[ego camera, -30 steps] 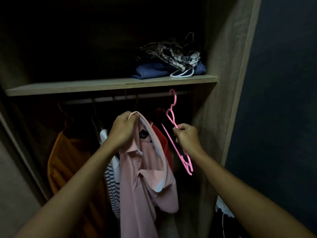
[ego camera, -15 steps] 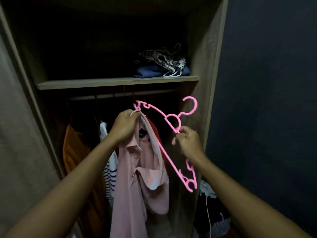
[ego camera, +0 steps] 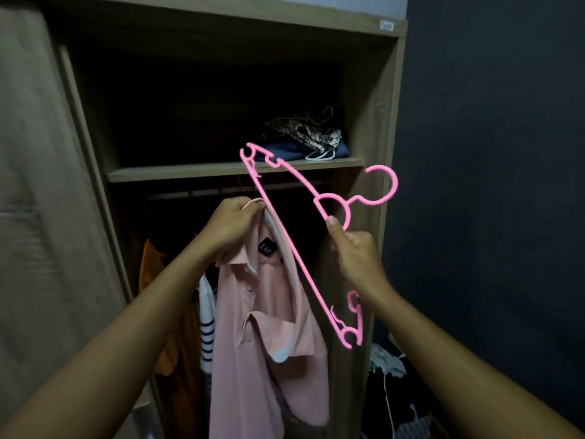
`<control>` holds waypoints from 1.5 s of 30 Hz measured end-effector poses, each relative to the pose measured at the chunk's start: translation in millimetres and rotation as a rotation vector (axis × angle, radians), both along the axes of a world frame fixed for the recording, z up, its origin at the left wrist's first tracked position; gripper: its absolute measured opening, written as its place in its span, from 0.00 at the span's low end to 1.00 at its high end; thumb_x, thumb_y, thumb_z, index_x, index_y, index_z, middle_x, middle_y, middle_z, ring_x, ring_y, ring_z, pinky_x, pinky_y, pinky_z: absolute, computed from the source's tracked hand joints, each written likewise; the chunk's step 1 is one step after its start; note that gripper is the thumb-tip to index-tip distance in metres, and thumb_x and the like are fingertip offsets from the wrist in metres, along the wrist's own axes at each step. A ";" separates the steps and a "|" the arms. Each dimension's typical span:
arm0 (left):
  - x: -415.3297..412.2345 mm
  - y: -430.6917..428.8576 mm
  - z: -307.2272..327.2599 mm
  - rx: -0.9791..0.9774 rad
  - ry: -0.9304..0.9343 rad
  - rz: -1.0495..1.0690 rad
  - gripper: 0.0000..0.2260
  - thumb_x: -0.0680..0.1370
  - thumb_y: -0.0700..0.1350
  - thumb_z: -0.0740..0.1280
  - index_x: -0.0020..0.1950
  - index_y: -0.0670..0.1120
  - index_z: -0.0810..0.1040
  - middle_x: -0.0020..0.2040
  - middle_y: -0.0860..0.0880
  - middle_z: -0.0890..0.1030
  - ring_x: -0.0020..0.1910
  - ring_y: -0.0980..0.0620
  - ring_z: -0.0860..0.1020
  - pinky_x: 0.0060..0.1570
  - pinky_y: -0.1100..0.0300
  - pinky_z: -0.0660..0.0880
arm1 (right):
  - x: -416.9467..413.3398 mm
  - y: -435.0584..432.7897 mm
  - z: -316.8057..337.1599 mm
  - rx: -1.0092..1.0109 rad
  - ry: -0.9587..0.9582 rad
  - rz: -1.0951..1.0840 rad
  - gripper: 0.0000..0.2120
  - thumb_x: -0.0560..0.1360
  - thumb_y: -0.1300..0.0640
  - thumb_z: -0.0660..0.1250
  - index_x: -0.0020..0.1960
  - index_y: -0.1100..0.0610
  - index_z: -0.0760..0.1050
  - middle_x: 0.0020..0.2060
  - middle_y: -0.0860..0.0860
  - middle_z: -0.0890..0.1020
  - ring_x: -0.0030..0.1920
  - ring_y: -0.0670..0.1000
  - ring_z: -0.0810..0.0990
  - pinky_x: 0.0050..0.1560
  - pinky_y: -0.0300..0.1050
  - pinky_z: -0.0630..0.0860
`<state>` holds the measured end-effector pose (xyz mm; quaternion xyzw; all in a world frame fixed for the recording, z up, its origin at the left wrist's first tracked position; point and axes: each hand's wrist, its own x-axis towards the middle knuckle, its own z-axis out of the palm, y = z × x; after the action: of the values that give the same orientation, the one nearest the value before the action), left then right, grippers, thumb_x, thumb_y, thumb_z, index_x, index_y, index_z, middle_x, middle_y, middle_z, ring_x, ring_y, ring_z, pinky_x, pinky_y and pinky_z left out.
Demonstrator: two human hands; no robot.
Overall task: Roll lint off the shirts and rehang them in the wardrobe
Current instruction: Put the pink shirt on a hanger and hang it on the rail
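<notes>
The pink shirt (ego camera: 253, 327) is hanging down in the middle of the frame, and I am holding it up by the collar. My left hand (ego camera: 232, 224) is squeezing the collar tight in its grip, just above the little black tag.

My right hand (ego camera: 356, 251) is pinching the pink hanger (ego camera: 304, 258) at its neck, just under the hook. The hanger is tilted, with one end up near the shelf (ego camera: 234, 169) and the other end low at the lower right of the shirt. It is touching the shirt's open neck but is not inside it.

I think I am doing the hanging-up step now. Next I need to slide one end of the hanger into the neck hole, then the other, so the shirt is sitting on both arms. After that I need to hook it on the rail (ego camera: 221, 192) under the shelf, beside the striped shirt (ego camera: 206, 324) and the orange shirt (ego camera: 152, 270).

The black tag (ego camera: 267, 246) inside the collar is showing white letters that look like "Ltd". There is a small sticker (ego camera: 386, 25) at the upper right of the wardrobe (ego camera: 373, 122), but it is too small for me to read.
</notes>
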<state>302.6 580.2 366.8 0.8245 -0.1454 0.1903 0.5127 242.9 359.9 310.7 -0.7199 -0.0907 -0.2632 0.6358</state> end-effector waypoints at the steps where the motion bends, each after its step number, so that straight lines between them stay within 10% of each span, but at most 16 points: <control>1: -2.1 -0.1 2.8 -0.022 0.025 -0.021 0.14 0.81 0.50 0.64 0.36 0.48 0.74 0.31 0.49 0.73 0.29 0.54 0.68 0.29 0.60 0.64 | -0.7 0.3 3.8 0.089 -0.002 0.047 0.28 0.80 0.42 0.63 0.25 0.51 0.61 0.21 0.47 0.62 0.22 0.48 0.59 0.26 0.42 0.56; 10: -28.9 -23.9 37.7 -0.105 0.050 -0.192 0.13 0.82 0.48 0.66 0.43 0.42 0.81 0.34 0.44 0.80 0.27 0.56 0.75 0.28 0.65 0.71 | -21.7 30.1 63.3 0.501 -0.329 0.152 0.26 0.84 0.45 0.55 0.28 0.54 0.63 0.21 0.49 0.63 0.21 0.49 0.61 0.24 0.44 0.57; 16: -46.4 -0.1 81.1 -0.010 0.027 -0.319 0.09 0.81 0.47 0.68 0.51 0.43 0.84 0.40 0.48 0.85 0.38 0.54 0.82 0.37 0.62 0.79 | 5.7 22.6 64.2 -0.189 -0.648 -0.037 0.34 0.80 0.37 0.55 0.32 0.66 0.71 0.27 0.60 0.73 0.29 0.59 0.72 0.33 0.57 0.69; 20: -53.6 45.8 110.3 0.064 -0.063 -0.366 0.14 0.77 0.29 0.64 0.58 0.39 0.81 0.46 0.47 0.86 0.45 0.55 0.84 0.43 0.66 0.80 | 27.1 -7.1 72.8 -0.587 -0.714 -0.081 0.31 0.83 0.41 0.54 0.32 0.62 0.72 0.29 0.52 0.70 0.33 0.50 0.67 0.38 0.52 0.66; 25: -45.7 93.7 116.2 0.489 -0.150 -0.138 0.23 0.76 0.31 0.69 0.68 0.47 0.77 0.64 0.51 0.79 0.61 0.56 0.79 0.53 0.71 0.76 | 27.6 -33.6 92.3 -0.986 -0.462 -0.033 0.17 0.78 0.39 0.57 0.35 0.44 0.68 0.37 0.40 0.66 0.40 0.45 0.64 0.45 0.48 0.62; 28: -43.5 110.0 110.9 0.569 -0.113 -0.035 0.22 0.74 0.34 0.72 0.64 0.51 0.77 0.57 0.51 0.80 0.52 0.55 0.81 0.47 0.66 0.75 | 19.4 -43.2 104.6 -1.144 -0.349 0.064 0.18 0.79 0.38 0.58 0.31 0.38 0.67 0.38 0.39 0.65 0.42 0.42 0.65 0.48 0.46 0.62; 35: -42.3 117.0 102.3 0.575 -0.101 0.083 0.05 0.74 0.38 0.72 0.46 0.46 0.79 0.45 0.46 0.80 0.45 0.48 0.81 0.42 0.58 0.76 | 2.0 -47.1 115.7 -1.460 0.013 0.057 0.28 0.72 0.24 0.54 0.38 0.47 0.74 0.47 0.49 0.72 0.50 0.51 0.71 0.56 0.53 0.72; 45: -45.3 103.7 100.7 0.655 -0.171 0.221 0.05 0.75 0.38 0.71 0.44 0.46 0.78 0.42 0.47 0.80 0.40 0.51 0.79 0.35 0.62 0.71 | -24.7 -32.3 122.8 -1.412 0.261 0.163 0.24 0.78 0.36 0.60 0.50 0.56 0.82 0.49 0.53 0.79 0.49 0.56 0.78 0.53 0.51 0.77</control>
<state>257.3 683.9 467.5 0.9369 -0.1508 0.2563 0.1836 218.3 327.5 433.5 -0.9755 -0.2158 -0.0053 0.0423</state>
